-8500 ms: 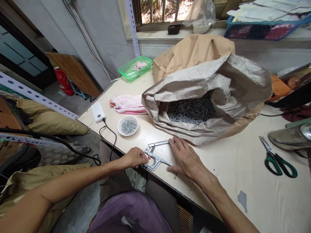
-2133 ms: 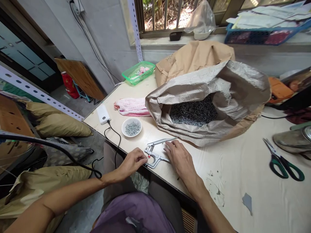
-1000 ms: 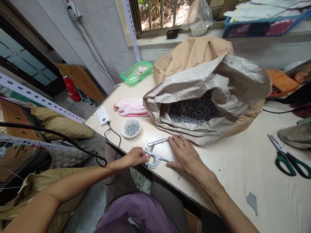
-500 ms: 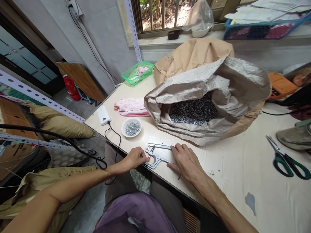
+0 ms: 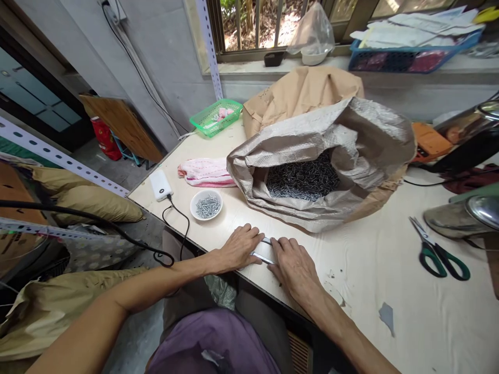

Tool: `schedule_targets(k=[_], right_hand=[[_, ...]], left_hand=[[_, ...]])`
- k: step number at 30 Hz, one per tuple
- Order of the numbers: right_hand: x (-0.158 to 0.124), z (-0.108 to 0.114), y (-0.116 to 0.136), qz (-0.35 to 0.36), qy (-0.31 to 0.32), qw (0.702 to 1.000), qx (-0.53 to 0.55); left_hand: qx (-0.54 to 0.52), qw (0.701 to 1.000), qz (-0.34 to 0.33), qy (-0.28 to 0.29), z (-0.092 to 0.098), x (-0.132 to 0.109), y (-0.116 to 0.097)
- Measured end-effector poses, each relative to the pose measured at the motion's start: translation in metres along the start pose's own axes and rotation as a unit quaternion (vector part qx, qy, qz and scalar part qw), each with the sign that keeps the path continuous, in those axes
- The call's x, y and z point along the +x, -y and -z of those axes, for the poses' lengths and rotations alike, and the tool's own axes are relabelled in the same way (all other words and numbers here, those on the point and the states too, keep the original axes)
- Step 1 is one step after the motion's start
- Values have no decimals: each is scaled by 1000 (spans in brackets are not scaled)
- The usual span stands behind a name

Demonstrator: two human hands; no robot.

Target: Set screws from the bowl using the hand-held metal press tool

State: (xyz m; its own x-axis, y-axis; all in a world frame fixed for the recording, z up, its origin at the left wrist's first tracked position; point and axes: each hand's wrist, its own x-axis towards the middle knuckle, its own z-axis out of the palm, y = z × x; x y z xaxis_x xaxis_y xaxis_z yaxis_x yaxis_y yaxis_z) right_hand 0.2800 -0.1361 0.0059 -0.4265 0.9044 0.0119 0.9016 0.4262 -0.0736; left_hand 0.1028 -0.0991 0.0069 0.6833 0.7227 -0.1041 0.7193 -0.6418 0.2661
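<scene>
A silver plier-like hand tool (image 5: 263, 258) lies at the table's front edge; only short stretches of its two bar-shaped handles show between my hands. My left hand (image 5: 239, 249) is wrapped over its jaw end, hiding the spring and head. At the handle ends, my right hand (image 5: 295, 266) grips with the thumb below and fingers above. Behind my left hand stands a small white bowl (image 5: 194, 213) of short metal pins or screws (image 5: 208, 206). Beyond both hands, a large open woven sack (image 5: 286, 137) holds a heap of small dark metal pieces (image 5: 306, 176).
A white power bank (image 5: 160, 185) with a black cable sits near the left edge. Behind are a pink-striped cloth (image 5: 206, 172) and a green basket (image 5: 200, 122). Green-handled scissors (image 5: 444, 257) and a metal cup-like vessel (image 5: 446, 218) lie right. A grey scrap (image 5: 386, 318) lies in front.
My left hand has gone from pinching at a small red part on the tool's head to closing over the head itself. My right hand stays on the handles. The view has shifted slightly.
</scene>
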Motion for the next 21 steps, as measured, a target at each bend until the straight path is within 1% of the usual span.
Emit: schedule_targets(k=[3, 7, 15, 21], right_hand=[[-4, -4, 0, -2, -30, 999, 29], [-4, -7, -2, -11, -41, 997, 59], [2, -5, -6, -6, -16, 996, 93], [5, -7, -7, -8, 10, 997, 81]], left_hand=[[-18, 1000, -5, 7, 3, 1, 1], [-36, 999, -4, 15, 2, 4, 2], [14, 1000, 28, -6, -9, 2, -6], [7, 999, 30, -13, -13, 3, -9]])
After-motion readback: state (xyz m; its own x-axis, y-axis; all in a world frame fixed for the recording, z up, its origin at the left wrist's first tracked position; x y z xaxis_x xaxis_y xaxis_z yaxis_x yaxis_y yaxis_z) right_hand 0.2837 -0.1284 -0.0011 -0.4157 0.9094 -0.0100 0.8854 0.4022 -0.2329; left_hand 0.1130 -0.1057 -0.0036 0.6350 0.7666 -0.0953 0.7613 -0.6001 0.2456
